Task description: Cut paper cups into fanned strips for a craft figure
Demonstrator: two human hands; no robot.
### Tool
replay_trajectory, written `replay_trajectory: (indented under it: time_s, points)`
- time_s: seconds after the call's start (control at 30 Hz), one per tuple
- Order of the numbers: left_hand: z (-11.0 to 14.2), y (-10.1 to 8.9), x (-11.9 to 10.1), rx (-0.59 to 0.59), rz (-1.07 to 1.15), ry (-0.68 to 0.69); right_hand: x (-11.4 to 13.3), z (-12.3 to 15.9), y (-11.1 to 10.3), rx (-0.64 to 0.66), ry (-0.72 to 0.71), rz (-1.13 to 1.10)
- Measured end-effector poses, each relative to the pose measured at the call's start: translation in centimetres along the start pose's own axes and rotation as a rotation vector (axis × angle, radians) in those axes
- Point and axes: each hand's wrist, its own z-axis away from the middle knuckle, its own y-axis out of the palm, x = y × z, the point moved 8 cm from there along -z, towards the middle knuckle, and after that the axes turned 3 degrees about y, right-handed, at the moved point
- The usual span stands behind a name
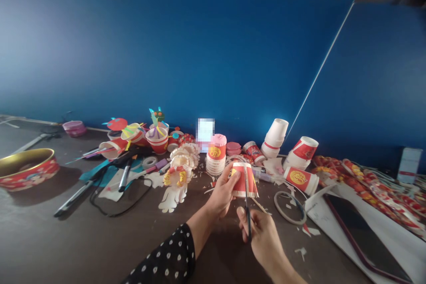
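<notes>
Held in my left hand (221, 193) is a red and white paper cup (238, 178), turned with its base up and its side partly cut into strips. My right hand (258, 226) grips a pair of scissors (248, 217) by dark handles. The scissor blades lie along the cup's side, pointing up toward its base. Just behind the cup stands a stack of paper cups (216, 153) with a pink top. To the left of my left hand lies a chain of cut paper cup pieces (176, 173) with a white paper fringe.
Paper scraps (311, 230) litter the table (159, 248). At right, a phone (362, 235) rests on white paper, near a tape roll (290, 207) and several cups (301, 179). At left are a red tin (28, 175), pens (124, 175) and decorated cups (157, 140). A blue partition (199, 53) stands behind.
</notes>
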Motion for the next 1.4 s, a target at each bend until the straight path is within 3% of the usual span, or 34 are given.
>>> replay_trajectory:
  time_s: [0.8, 1.4]
  points:
    - [0.09, 0.0, 0.01, -0.014, -0.027, -0.017, 0.46, -0.03, 0.04, 0.023, -0.026, 0.005]
    - [0.13, -0.09, -0.01, -0.003, -0.035, -0.026, 0.25, 0.1, -0.37, -0.03, 0.055, -0.051]
